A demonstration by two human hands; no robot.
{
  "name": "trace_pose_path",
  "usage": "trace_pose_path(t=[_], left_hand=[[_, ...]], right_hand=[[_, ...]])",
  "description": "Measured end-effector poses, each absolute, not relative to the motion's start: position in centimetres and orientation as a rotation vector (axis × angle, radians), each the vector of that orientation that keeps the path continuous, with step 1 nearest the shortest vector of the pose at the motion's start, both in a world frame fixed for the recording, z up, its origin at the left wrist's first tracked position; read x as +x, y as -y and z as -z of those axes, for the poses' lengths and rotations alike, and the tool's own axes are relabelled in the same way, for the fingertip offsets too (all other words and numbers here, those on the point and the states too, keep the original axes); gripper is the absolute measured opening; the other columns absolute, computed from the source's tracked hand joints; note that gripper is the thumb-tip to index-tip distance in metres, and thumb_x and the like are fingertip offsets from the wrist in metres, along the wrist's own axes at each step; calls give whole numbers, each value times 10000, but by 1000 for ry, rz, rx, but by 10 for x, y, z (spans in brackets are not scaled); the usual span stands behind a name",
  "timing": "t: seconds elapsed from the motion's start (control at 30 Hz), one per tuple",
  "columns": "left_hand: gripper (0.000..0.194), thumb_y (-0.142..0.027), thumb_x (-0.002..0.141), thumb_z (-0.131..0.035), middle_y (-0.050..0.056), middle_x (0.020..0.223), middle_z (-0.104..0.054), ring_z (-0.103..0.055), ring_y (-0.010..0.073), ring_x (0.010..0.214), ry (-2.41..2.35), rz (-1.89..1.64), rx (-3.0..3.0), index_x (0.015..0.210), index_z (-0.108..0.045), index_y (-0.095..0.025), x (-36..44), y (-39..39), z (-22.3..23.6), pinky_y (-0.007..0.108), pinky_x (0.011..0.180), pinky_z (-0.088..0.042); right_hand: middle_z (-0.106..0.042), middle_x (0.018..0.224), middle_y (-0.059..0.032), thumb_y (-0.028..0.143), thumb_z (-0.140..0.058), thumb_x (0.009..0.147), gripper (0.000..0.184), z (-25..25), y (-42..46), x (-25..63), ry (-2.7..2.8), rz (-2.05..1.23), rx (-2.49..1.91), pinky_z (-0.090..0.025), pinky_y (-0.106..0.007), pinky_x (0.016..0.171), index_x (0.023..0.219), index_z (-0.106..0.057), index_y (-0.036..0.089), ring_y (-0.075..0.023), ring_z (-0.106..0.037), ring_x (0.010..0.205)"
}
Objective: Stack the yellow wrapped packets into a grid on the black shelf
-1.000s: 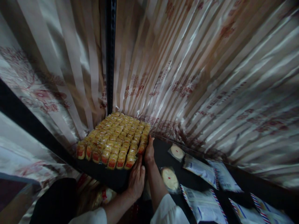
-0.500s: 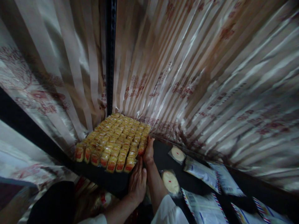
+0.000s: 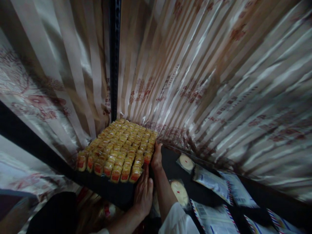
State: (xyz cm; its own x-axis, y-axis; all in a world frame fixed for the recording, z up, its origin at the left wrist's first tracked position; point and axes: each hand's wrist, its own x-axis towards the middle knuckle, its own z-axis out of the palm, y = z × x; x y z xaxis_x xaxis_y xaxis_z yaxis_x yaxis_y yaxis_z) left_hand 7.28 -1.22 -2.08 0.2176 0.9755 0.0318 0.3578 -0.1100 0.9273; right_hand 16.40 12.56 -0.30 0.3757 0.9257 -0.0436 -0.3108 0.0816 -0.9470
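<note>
Rows of small yellow wrapped cakes (image 3: pixel 122 146) with red labels stand packed together on a dark shelf (image 3: pixel 107 188). My left hand (image 3: pixel 143 195) is flat with its fingers stretched out, the fingertips at the near right corner of the block. Farther along, my right hand (image 3: pixel 157 157) lies against the block's right side, fingers extended and partly hidden by the cakes and the hand itself. Both hands press from outside and neither grasps a cake. To the right of my right forearm lies a round pale cake (image 3: pixel 179 192) in a clear wrapper.
A second round cake (image 3: pixel 185 161) lies farther back. Several white packets with striped edges (image 3: pixel 213 216) spread along the shelf at right. Printed, pleated plastic sheeting (image 3: pixel 151 71) hangs behind, with a black upright post (image 3: pixel 114 61) at the corner. More goods (image 3: pixel 97 208) sit below the shelf.
The view has shifted slightly. My right hand remains along the block's side and my left hand at its near corner; the cakes stand nearly as before.
</note>
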Motion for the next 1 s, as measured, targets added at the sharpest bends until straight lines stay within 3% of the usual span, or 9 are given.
trace_pose_path(t=[0.17, 0.4, 0.6, 0.73, 0.83, 1.0], left_hand=[[497, -329, 923, -237, 99, 1434, -378, -289, 180, 1351, -1354, -897, 1682, 1335, -433, -132, 76, 14, 26, 370, 1127, -275], [518, -349, 931, -224, 112, 1442, -360, -292, 166, 1350, -1360, -927, 1685, 1360, -389, -112, 78, 15, 29, 349, 1124, -277], [528, -350, 938, -209, 111, 1465, -306, -264, 161, 1360, -1351, -922, 1645, 1369, -374, -93, 75, 15, 24, 330, 1135, -246], [523, -326, 936, -222, 109, 1464, -309, -273, 157, 1359, -1360, -921, 1648, 1387, -346, -93, 74, 15, 18, 325, 1137, -240], [518, -265, 916, -252, 109, 1467, -302, -265, 163, 1363, -1338, -930, 1681, 1398, -325, -92, 72, 14, 14, 336, 1138, -236], [594, -115, 821, -306, 115, 1472, -292, -255, 167, 1367, -1295, -933, 1734, 1413, -276, -73, 70, 12, 16, 359, 1140, -234]], right_hand=[[-619, 1213, 7, 705, -273, 814, 663, 4, -135, 162, 596, -1113, -1064, -500, -328, 889, 1290, -470, 289, -172, -598, 1078], [-609, 1223, 53, 660, -302, 836, 569, 0, -138, 166, 496, -1118, -949, -467, -311, 944, 1263, -495, 337, -142, -582, 1099], [-654, 1148, 7, 682, -317, 814, 621, -6, -142, 169, 504, -1258, -998, -457, -354, 952, 1224, -542, 274, -178, -594, 1075], [-594, 1243, 13, 657, -288, 823, 608, -10, -129, 168, 421, -1069, -1139, -438, -346, 972, 1232, -527, 276, -170, -549, 1138], [-563, 1275, -37, 576, -291, 828, 569, -10, -101, 164, 331, -844, -1385, -459, -344, 929, 1189, -548, 218, -189, -540, 1141], [-679, 980, -65, 419, -533, 712, 332, -12, -40, 152, 662, -604, -1721, -475, -319, 817, 943, -617, 196, -213, -620, 904]])
